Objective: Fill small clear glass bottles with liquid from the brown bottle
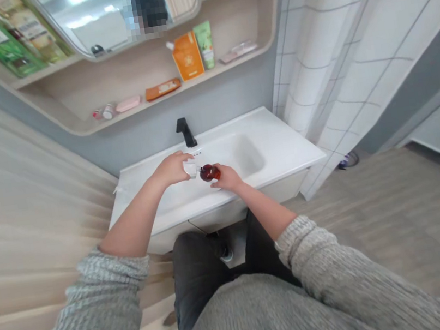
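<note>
The person's left hand [169,170] is clenched around a small white plastic piece [191,168], which shows between the fingers and thumb. The right hand [227,177] has a firm grip on one round, dark red-brown glass bottle [209,173], lying on its side with its narrow end towards the white piece. The bottle and the white piece sit just beside each other; whether they touch cannot be told. Both are held above the glossy white counter [278,142], and nothing stands between the two hands.

A single matte black faucet [186,131] rises from the counter behind the hands, and the counter has one shallow sunken basin [247,155] to the right of them. Above is a curved beige wooden shelf [71,107] carrying seven items: a red-topped vial [97,115], a small white bottle [108,111], a pink bar [128,104], a flat orange packet [163,89], an orange pouch [187,55], a green tube [205,45] and a pale pink packet [238,51]. A rounded mirror [99,23] hangs over the shelf. A pleated beige curtain [21,189] runs down the left side, white tiles [344,58] cover the right wall, and grey flooring [397,216] spreads to the right.
</note>
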`<move>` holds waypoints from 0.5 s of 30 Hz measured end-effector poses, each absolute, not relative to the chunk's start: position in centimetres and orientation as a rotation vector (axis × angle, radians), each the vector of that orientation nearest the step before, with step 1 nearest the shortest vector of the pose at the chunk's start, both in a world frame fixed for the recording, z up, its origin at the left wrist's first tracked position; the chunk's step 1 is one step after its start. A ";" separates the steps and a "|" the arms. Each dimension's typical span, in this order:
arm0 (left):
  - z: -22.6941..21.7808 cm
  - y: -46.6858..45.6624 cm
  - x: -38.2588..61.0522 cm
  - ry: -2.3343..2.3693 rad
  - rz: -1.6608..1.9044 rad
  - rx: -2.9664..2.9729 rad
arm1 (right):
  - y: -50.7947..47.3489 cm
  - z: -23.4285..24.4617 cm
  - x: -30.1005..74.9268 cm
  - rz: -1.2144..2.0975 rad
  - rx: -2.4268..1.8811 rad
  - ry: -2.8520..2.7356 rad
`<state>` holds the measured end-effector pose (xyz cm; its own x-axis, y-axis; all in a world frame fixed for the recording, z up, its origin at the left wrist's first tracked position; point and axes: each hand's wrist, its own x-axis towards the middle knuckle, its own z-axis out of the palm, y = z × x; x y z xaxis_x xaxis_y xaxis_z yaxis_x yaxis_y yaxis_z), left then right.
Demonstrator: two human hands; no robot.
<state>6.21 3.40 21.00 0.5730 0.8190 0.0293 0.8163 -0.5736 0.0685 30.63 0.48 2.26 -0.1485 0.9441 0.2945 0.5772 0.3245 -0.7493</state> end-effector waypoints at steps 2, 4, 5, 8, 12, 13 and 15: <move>21.3 3.3 6.5 1.434 0.067 2.749 | 0.5 2.2 30.6 0.620 -1.342 -1.826; 21.6 3.2 6.7 1.430 0.055 2.757 | 0.5 2.2 30.7 0.624 -1.334 -1.822; 21.7 3.1 6.7 1.426 0.053 2.761 | 0.5 2.3 30.7 0.626 -1.332 -1.821; 22.0 3.0 7.0 1.409 0.049 2.775 | 0.5 2.3 30.6 0.628 -1.331 -1.812; 22.6 2.8 7.3 1.373 0.044 2.809 | 0.4 2.4 30.5 0.632 -1.316 -1.798; 22.7 2.8 7.5 1.363 0.038 2.819 | 0.4 2.5 30.5 0.633 -1.312 -1.794; 23.1 2.8 7.7 1.349 0.020 2.836 | 0.4 2.5 30.5 0.637 -1.308 -1.784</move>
<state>7.71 2.78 23.05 0.6309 0.7758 0.0112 0.7758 -0.6309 0.0061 30.46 0.40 2.49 -0.1296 0.9403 0.3147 0.5286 0.3340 -0.7804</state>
